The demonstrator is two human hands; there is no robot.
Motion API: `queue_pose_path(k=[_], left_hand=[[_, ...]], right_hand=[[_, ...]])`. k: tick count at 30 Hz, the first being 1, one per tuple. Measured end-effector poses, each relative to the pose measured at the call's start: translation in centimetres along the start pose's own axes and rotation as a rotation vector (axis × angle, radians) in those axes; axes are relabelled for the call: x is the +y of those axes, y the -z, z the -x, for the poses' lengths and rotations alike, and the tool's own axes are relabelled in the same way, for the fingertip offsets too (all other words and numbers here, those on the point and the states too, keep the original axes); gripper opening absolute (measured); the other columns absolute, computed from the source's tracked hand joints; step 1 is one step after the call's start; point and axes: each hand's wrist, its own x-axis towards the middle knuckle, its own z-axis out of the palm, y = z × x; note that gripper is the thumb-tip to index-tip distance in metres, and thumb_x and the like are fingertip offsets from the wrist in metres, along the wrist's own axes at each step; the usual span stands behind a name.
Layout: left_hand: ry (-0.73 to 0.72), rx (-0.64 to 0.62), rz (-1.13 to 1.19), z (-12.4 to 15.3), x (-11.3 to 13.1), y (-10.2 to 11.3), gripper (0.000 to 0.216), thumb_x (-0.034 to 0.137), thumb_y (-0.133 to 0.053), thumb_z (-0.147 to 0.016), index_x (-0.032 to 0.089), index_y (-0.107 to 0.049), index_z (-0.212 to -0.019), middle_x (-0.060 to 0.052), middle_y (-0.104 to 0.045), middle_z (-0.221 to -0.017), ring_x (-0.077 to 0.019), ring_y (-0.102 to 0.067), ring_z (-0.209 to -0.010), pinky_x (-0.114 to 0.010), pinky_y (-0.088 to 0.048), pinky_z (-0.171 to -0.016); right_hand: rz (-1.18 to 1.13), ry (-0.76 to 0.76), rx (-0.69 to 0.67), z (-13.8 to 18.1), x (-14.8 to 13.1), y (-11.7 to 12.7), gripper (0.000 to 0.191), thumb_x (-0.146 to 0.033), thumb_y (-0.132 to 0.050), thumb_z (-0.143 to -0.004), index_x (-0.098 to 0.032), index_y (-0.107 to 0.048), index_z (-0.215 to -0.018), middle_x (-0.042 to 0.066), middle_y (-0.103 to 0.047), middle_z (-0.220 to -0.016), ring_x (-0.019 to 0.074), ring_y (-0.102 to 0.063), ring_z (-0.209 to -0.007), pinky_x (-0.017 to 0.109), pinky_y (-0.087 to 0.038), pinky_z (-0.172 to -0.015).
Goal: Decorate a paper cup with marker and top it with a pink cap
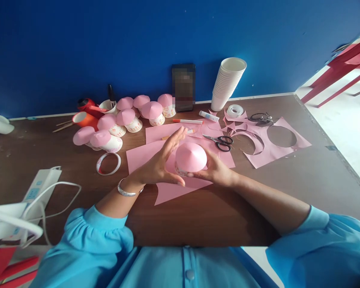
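Observation:
A paper cup with a pink paper cone roof (191,157) is in front of me over the pink sheets, with a little drawn pattern showing under the cone. My right hand (218,169) grips it from the right, thumb along its near side. On the other side my left hand (159,165) curves around with fingers stretched and thumb apart, close to the cup but not closed on it. Pink paper (144,160) lies beneath both hands. Just beyond the right hand rest black-handled scissors (223,142).
Several pink-roofed cups (153,111) stand at back left, near a tape roll (108,164). A phone (183,88) and a stack of white cups (229,82) are by the blue wall. Cut pink scraps (258,156) lie right; a power strip (42,186) with cables lies left.

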Motion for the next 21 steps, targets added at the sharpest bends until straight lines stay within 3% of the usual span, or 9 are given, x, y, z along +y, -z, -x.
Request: queue_pose_path(k=[2, 4, 6, 8, 10, 12, 15, 18, 21], left_hand=[[0.120, 0.034, -0.024, 0.7, -0.3, -1.0, 0.132, 0.055, -0.094, -0.071, 0.035, -0.010, -0.172, -0.016, -0.016, -0.181, -0.0434, -0.020, -0.166, -0.065, -0.027, -0.132], [0.228, 0.095, -0.002, 1.0, -0.5, -2.1, 0.117, 0.051, -0.091, -0.076, 0.030, -0.023, -0.169, -0.019, -0.038, -0.172, -0.0431, -0.038, -0.159, -0.065, -0.040, -0.126], [0.232, 0.173, 0.021, 1.1, -0.6, -3.0, 0.095, 0.052, -0.088, -0.079, 0.024, -0.043, -0.158, -0.018, -0.056, -0.158, -0.0423, -0.054, -0.146, -0.064, -0.049, -0.119], [0.231, 0.276, 0.006, 1.0, -0.6, -3.4, 0.080, 0.051, -0.087, -0.079, 0.021, -0.054, -0.146, -0.018, -0.065, -0.148, -0.0411, -0.061, -0.137, -0.063, -0.055, -0.113], [0.266, 0.336, -0.004, 0.9, -0.3, -3.3, 0.074, 0.047, -0.087, -0.079, 0.021, -0.056, -0.142, -0.016, -0.068, -0.145, -0.0395, -0.064, -0.134, -0.061, -0.058, -0.109], [0.309, 0.328, 0.005, 0.9, 0.1, -3.0, 0.071, 0.042, -0.086, -0.079, 0.021, -0.057, -0.140, -0.015, -0.069, -0.143, -0.0381, -0.065, -0.133, -0.058, -0.059, -0.108], [0.320, 0.258, 0.023, 0.8, 0.6, -2.7, 0.067, 0.041, -0.086, -0.079, 0.019, -0.059, -0.137, -0.015, -0.071, -0.140, -0.0392, -0.066, -0.132, -0.056, -0.062, -0.104], [0.278, 0.192, 0.006, 0.7, 1.0, -2.7, 0.065, 0.044, -0.083, -0.082, 0.019, -0.059, -0.137, -0.014, -0.071, -0.139, -0.0390, -0.067, -0.131, -0.054, -0.064, -0.102], [0.225, 0.148, -0.021, 0.6, 1.7, -2.6, 0.061, 0.045, -0.079, -0.086, 0.023, -0.059, -0.140, -0.008, -0.070, -0.137, -0.0365, -0.066, -0.134, -0.052, -0.062, -0.108]], right_hand=[[0.002, 0.051, 0.048, -0.1, 0.0, -0.3, 0.091, -0.066, -0.085, -0.079, -0.022, -0.050, -0.151, 0.018, -0.060, -0.150, 0.0382, -0.058, -0.140, 0.058, -0.049, -0.119], [0.076, 0.129, 0.061, -0.2, 0.1, -0.5, 0.089, -0.067, -0.085, -0.078, -0.022, -0.053, -0.148, 0.018, -0.057, -0.150, 0.0386, -0.054, -0.144, 0.059, -0.045, -0.123], [0.179, 0.189, 0.049, -0.2, 0.1, -0.4, 0.089, -0.067, -0.085, -0.079, -0.023, -0.053, -0.149, 0.019, -0.054, -0.151, 0.0394, -0.049, -0.148, 0.061, -0.042, -0.125], [0.266, 0.216, 0.017, -0.1, -0.3, 0.3, 0.091, -0.065, -0.085, -0.081, -0.025, -0.048, -0.154, 0.019, -0.051, -0.155, 0.0397, -0.047, -0.150, 0.063, -0.041, -0.126], [0.321, 0.230, -0.004, 0.0, -1.5, 1.6, 0.091, -0.060, -0.084, -0.084, -0.029, -0.043, -0.159, 0.017, -0.051, -0.158, 0.0389, -0.047, -0.151, 0.064, -0.042, -0.125], [0.318, 0.267, 0.067, 0.1, -3.3, 3.0, 0.078, -0.056, -0.076, -0.093, -0.033, -0.042, -0.160, 0.014, -0.054, -0.157, 0.0351, -0.054, -0.147, 0.061, -0.046, -0.123], [0.402, 0.474, 0.143, -0.8, -6.3, 3.9, 0.063, -0.055, -0.064, -0.102, -0.032, -0.047, -0.158, 0.011, -0.058, -0.156, 0.0325, -0.053, -0.149, 0.058, -0.046, -0.124], [0.501, 0.668, 0.029, -2.5, -7.9, 3.0, 0.057, -0.055, -0.058, -0.105, -0.025, -0.053, -0.154, 0.012, -0.064, -0.151, 0.0300, -0.055, -0.148, 0.055, -0.045, -0.126], [0.526, 0.721, -0.129, -4.2, -7.5, 1.4, 0.058, -0.056, -0.058, -0.105, -0.020, -0.057, -0.150, 0.014, -0.067, -0.147, 0.0301, -0.053, -0.150, 0.054, -0.047, -0.125]])
